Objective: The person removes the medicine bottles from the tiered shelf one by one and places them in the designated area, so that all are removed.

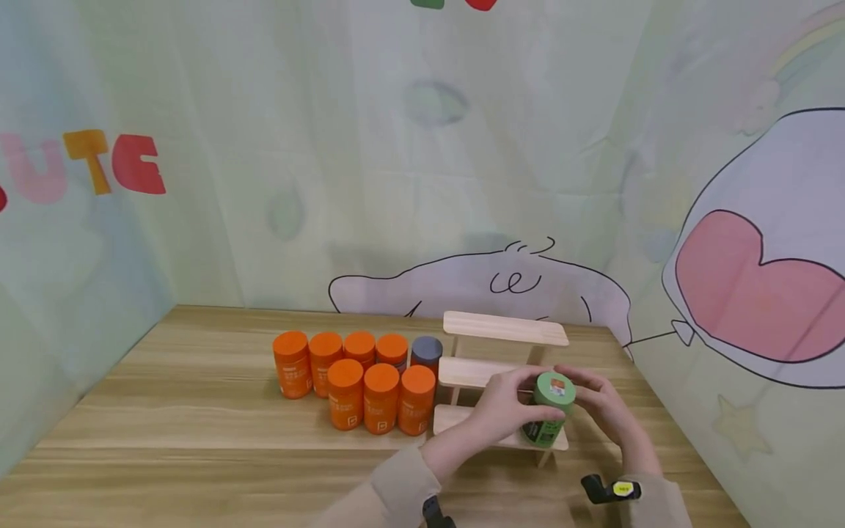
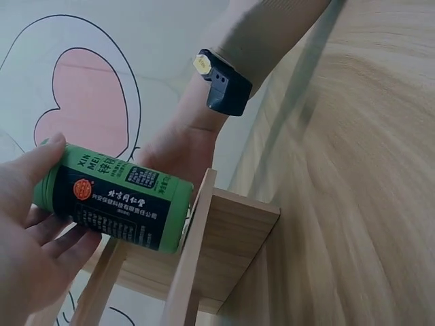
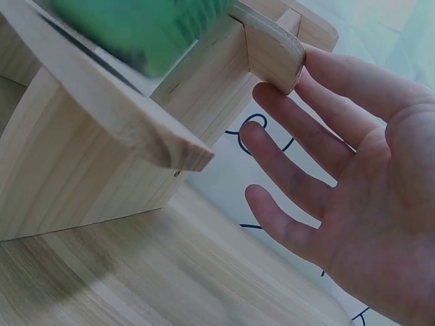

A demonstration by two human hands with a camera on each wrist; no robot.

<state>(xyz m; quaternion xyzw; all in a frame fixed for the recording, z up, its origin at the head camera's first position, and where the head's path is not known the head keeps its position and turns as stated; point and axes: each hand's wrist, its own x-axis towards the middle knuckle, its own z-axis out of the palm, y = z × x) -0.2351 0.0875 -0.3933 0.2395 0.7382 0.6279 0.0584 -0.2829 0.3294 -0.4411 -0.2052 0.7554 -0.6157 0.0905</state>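
Roughly: seven orange jars (image 1: 361, 381), one green jar (image 1: 550, 408).

A left hand (image 2: 30, 238) grips a green bottle (image 2: 112, 200) with a black label printed in white and green Chinese characters, thumb over its top end and fingers curled beneath. The bottle lies tilted, its base touching the edge of a pale wooden shelf (image 2: 228, 248). Behind it, the right hand (image 2: 177, 153) reaches toward the bottle, a black wrist device (image 2: 223, 85) strapped below a beige sleeve (image 2: 268, 30). A wood-grain table (image 2: 360, 190) fills the right side.
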